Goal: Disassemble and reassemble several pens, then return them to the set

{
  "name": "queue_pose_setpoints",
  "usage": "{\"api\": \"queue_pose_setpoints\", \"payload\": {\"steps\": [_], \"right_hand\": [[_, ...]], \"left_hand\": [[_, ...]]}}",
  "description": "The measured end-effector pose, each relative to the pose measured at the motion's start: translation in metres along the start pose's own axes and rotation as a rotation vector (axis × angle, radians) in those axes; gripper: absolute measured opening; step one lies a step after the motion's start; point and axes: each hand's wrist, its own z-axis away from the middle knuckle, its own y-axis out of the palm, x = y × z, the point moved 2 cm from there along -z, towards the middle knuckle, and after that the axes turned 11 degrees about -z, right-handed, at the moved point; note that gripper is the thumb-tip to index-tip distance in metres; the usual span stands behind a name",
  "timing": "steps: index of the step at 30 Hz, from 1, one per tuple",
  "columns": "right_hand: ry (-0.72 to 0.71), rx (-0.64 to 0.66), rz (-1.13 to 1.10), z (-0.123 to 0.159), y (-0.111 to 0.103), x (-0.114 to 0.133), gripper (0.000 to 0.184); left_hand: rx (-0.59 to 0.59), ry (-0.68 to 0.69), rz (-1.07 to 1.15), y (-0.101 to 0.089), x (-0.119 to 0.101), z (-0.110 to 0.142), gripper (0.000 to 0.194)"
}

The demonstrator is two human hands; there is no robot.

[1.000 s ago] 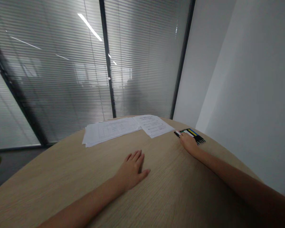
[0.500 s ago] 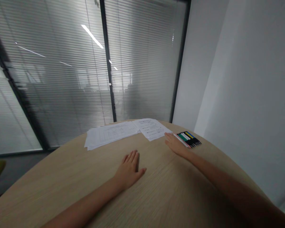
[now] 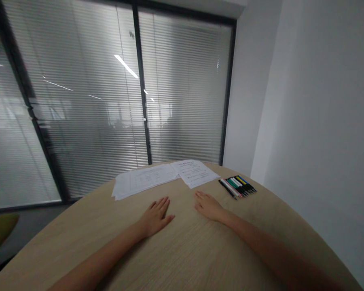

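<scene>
My left hand (image 3: pixel 155 217) lies palm down on the wooden table (image 3: pixel 182 258), fingers stretched and thumb out to the side, holding nothing. To its right, my right hand (image 3: pixel 209 206) is low over the table or resting on it, fingers extended and nothing seen in them. Beyond and to the right of that hand, a row of pens (image 3: pixel 237 186) lies side by side, with black, white, green, yellow and blue barrels. The nearest pen is dark and sits at the left end of the row. Both hands are apart from the pens.
Printed sheets of paper lie towards the far edge: a spread stack (image 3: pixel 145 180) on the left and another sheet (image 3: pixel 195 173) overlapping on the right. Behind the table stands a glass partition with blinds (image 3: pixel 185 101). A white wall (image 3: pixel 315 121) rises on the right. A greenish chair (image 3: pixel 1 230) shows at left.
My right hand has drawn back from the pens, towards me and left, uncovering the row's left end. My left hand has shifted slightly left. The view has tilted up a little.
</scene>
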Motion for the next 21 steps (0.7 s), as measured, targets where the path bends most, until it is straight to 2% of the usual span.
{"api": "queue_pose_setpoints", "payload": {"steps": [3, 6, 9, 15, 18, 21], "right_hand": [[0.014, -0.045, 0.029, -0.001, -0.003, 0.000, 0.045], [0.086, -0.120, 0.090, 0.000, -0.012, -0.008, 0.037], [0.224, -0.210, 0.181, 0.002, -0.028, -0.028, 0.030], [0.502, -0.334, 0.321, 0.014, -0.056, -0.078, 0.034], [0.537, -0.336, 0.348, 0.019, -0.060, -0.089, 0.032], [0.534, -0.349, 0.366, 0.020, -0.060, -0.090, 0.029]], "left_hand": [[-0.009, -0.001, -0.007, 0.001, 0.000, 0.000, 0.070], [-0.022, -0.003, -0.009, 0.002, 0.001, -0.001, 0.070], [-0.030, -0.007, -0.011, 0.002, 0.002, -0.002, 0.070], [-0.057, -0.007, 0.004, 0.003, 0.003, -0.003, 0.068], [-0.077, -0.002, 0.010, 0.004, 0.003, -0.003, 0.067], [-0.071, -0.002, 0.003, 0.001, 0.001, -0.001, 0.067]]}}
